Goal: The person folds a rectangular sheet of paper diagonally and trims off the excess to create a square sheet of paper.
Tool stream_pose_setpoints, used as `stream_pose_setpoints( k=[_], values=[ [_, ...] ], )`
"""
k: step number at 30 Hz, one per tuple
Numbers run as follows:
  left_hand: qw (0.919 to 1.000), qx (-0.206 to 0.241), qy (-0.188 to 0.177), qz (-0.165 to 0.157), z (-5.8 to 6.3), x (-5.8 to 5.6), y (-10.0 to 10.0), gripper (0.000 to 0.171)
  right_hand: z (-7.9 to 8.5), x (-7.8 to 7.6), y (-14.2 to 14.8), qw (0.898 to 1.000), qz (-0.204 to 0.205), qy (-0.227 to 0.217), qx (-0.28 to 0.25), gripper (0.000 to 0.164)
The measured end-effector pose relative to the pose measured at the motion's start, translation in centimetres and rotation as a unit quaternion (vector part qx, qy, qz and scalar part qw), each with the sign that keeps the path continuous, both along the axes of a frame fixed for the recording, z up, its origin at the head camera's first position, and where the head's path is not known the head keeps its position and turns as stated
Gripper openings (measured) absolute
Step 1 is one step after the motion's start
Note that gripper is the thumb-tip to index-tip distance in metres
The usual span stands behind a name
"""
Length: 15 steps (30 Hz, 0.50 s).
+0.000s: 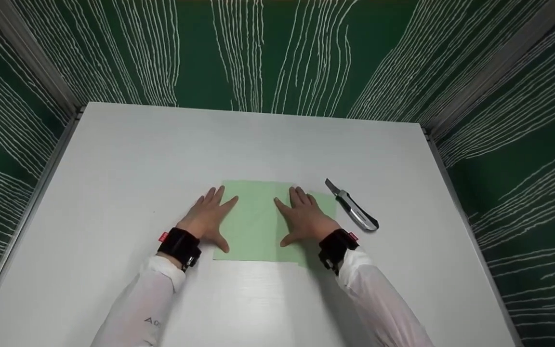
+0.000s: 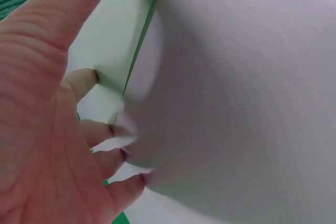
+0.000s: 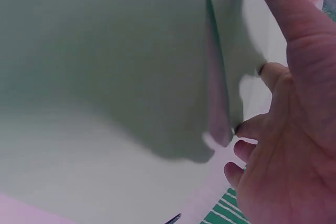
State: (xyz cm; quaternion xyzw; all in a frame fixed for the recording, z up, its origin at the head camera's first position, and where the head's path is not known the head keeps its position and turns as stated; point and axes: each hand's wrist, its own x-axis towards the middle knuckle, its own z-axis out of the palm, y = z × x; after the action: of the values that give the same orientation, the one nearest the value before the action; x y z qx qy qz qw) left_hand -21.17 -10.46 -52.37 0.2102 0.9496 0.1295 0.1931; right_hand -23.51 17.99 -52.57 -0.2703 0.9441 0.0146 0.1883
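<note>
A light green sheet of paper [image 1: 256, 221] lies flat on the white table between both hands. My left hand [image 1: 206, 217] rests at its left edge with fingers spread; thumb and index finger touch the sheet, the other fingertips the table. Across its right edge lies my right hand [image 1: 306, 219], fingers also spread, holding nothing. Beyond that edge is a second green paper piece [image 1: 324, 202], set slightly lower and partly hidden by the hand. In the right wrist view a narrow wedge of table shows between the sheet and the green piece [image 3: 131, 77].
A utility knife [image 1: 354, 207] with its blade out lies right of the paper, close to the right hand. The white table [image 1: 248, 144] is bounded by green walls [image 1: 195, 58] with white wavy lines at the back and sides.
</note>
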Motion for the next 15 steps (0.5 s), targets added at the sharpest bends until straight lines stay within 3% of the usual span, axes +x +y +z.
stream_pose_setpoints(
  k=[5, 9, 15],
  values=[
    [1.0, 0.007, -0.003, 0.006, -0.2, 0.3, -0.1, 0.127, -0.3, 0.5, 0.0, 0.999, 0.016, 0.032, -0.006, 0.111],
    [0.9999, 0.0, -0.016, 0.004, -0.4, 0.3, -0.2, 0.127, -0.6, 1.0, 0.5, 0.997, 0.017, 0.044, -0.055, 0.107],
    [0.9999, 0.007, -0.013, 0.001, -0.3, 0.0, -0.5, 0.127, -0.7, 2.2, 2.0, 0.989, -0.019, 0.083, -0.123, 0.093]
  ],
)
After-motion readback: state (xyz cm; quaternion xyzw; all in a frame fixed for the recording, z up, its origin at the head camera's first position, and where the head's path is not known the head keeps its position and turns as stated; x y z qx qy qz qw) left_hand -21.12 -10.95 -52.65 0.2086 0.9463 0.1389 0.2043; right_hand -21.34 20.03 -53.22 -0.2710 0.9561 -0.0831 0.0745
